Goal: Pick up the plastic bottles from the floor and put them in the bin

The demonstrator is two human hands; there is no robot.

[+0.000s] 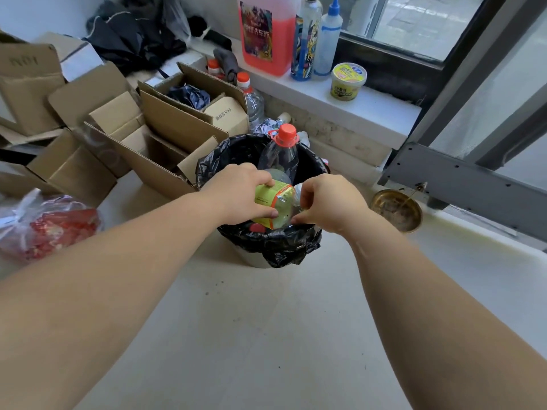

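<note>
My left hand and right hand both grip the green-labelled bottle over the bin, where 1 orange-capped bottle already stands, while at least 2 bottles wait behind by the boxes.

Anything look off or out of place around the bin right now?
Yes. A clear bottle with an orange cap sticks up well above the bin rim, so the bin looks overfull. Both hands are at a green-labelled bottle over it.

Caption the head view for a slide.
Both hands, left hand and right hand, lower a green-labelled bottle into the black-lined bin beside an orange-capped bottle.
</note>
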